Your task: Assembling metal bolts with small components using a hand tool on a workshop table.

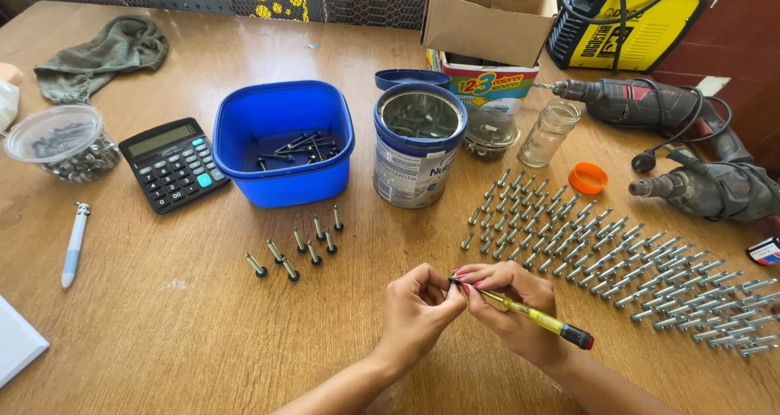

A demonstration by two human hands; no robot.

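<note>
My right hand (pixel 512 301) grips a yellow-handled screwdriver (pixel 540 319) with a red and black end cap; its tip points left. My left hand (pixel 418 305) pinches a small dark bolt (pixel 453 282) against that tip, fingers closed around it. Both hands meet low over the wooden table (pixel 162 334), at the front centre. Several dark bolts (pixel 296 248) stand on their heads just left of the hands. Rows of several silver bolts (pixel 601 257) lie to the right. A blue plastic tub (pixel 284 139) behind holds a few more dark bolts.
An open metal tin (pixel 418 143) stands beside the tub, its blue lid behind. Also present: a calculator (pixel 173 163), a pen (pixel 74 244), a clear bowl of hardware (pixel 61 143), a glass jar (pixel 550 132), an orange cap (pixel 587 177), two power drills (pixel 699 183), a cardboard box (pixel 487 17), a green rag (pixel 101 54).
</note>
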